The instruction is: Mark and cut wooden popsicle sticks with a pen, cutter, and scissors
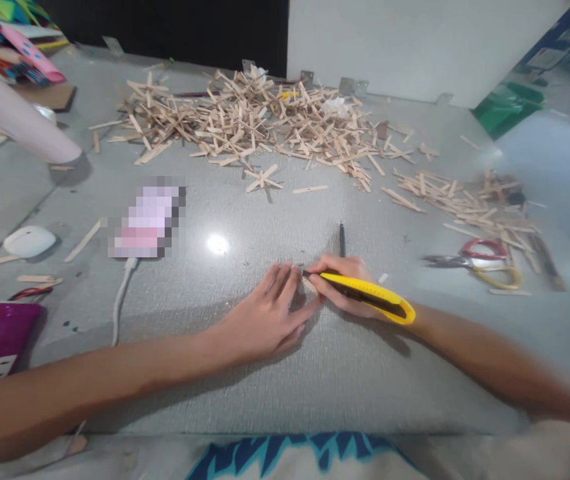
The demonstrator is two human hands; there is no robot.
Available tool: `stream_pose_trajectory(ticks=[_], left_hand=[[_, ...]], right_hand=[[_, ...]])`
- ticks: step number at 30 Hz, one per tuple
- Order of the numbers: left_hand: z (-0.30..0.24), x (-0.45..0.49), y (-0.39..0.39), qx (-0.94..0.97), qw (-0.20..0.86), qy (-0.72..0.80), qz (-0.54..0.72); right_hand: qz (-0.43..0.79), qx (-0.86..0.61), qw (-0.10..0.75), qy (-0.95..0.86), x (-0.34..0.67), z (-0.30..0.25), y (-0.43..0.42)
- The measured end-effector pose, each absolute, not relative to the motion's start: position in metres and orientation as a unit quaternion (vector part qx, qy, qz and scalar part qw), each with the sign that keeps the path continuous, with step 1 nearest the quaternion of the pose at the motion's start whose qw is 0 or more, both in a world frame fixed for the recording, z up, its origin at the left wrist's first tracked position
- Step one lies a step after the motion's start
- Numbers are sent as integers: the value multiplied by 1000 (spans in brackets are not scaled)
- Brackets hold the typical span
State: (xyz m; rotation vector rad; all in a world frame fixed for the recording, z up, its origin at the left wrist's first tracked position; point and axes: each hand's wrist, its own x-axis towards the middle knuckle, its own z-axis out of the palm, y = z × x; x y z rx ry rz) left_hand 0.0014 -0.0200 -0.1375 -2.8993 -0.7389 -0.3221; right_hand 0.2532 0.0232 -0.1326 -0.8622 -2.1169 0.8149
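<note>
The right hand (345, 283) grips a yellow knife (371, 292) low over the table (315, 387), its length running sideways, tip pointing left. The left hand (265, 320), fingers flat and pressed together, pins a small stick (309, 285) at that tip

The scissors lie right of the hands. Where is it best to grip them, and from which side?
Probably by the red and yellow handle loops, from above on the right. The scissors lie flat, blades pointing left toward the right hand with the yellow knife.
</note>
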Motion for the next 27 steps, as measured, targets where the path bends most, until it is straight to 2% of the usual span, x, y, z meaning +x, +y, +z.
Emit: stream_pose_trajectory(ticks=[18, 27], left_hand=[[-145, 1, -19, -962, 82, -236, -110], [-143, 1, -19, -962, 81, -240, -100]], right_hand=[[310, -335, 323, -829, 255, -133, 22], [317, -336, 348, -816, 254, -138, 22]])
